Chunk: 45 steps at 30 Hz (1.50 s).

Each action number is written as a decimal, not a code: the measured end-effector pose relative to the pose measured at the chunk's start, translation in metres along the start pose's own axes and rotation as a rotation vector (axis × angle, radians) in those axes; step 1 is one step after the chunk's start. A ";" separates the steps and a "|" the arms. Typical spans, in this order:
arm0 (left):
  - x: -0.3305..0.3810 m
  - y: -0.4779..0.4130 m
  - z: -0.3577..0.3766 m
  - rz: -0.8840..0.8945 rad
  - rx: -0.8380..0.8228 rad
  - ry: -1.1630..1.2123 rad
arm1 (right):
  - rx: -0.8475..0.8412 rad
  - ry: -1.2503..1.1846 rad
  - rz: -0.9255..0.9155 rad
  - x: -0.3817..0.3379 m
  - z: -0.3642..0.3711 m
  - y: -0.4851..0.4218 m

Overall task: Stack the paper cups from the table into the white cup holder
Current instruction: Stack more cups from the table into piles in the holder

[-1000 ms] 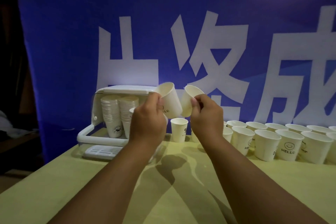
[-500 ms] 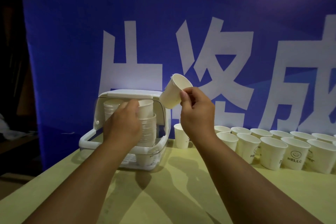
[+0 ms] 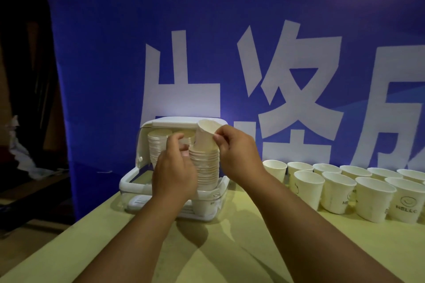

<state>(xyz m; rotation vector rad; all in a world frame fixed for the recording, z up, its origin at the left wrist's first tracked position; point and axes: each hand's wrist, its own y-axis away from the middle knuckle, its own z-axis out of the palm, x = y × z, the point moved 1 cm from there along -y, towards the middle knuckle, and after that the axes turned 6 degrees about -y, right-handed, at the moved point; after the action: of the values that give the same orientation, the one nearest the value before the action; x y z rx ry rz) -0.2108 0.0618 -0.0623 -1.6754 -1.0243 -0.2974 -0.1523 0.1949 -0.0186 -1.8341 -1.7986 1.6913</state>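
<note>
One white plastic cup holder (image 3: 174, 122), round-cornered, stands near the far left corner of the worktop (image 3: 379, 243). Three ribbed stacks (image 3: 158, 147) of paper cups show inside it. The right hand (image 3: 239, 156) pinches the rim of one tapered paper cup (image 3: 204, 138) in its fingers, the cup tilted atop the nearest stack (image 3: 207, 167). The left hand (image 3: 174, 174) curls beside that stack; whether it holds anything cannot be told. At least ten loose cups (image 3: 338, 190) stand in two rows along the far edge.

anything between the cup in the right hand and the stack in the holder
Nothing visible. The cup, pinched by the right hand, meets the top of the front stack; the left hand sits beside it.
</note>
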 end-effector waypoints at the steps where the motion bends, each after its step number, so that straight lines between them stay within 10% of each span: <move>1: 0.000 0.000 0.000 -0.002 -0.008 0.020 | -0.036 0.019 0.016 0.001 0.000 -0.001; 28: -0.013 -0.008 0.003 -0.071 -0.154 -0.027 | -0.207 -0.110 0.432 0.015 0.020 0.003; 45: -0.015 -0.015 0.013 -0.128 -0.215 0.093 | -0.140 -0.074 0.277 0.033 0.040 0.015</move>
<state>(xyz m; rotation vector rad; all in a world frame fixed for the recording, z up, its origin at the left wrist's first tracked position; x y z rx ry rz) -0.2348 0.0667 -0.0670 -1.7719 -1.0616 -0.5823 -0.1792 0.1905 -0.0651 -2.1963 -1.8025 1.7831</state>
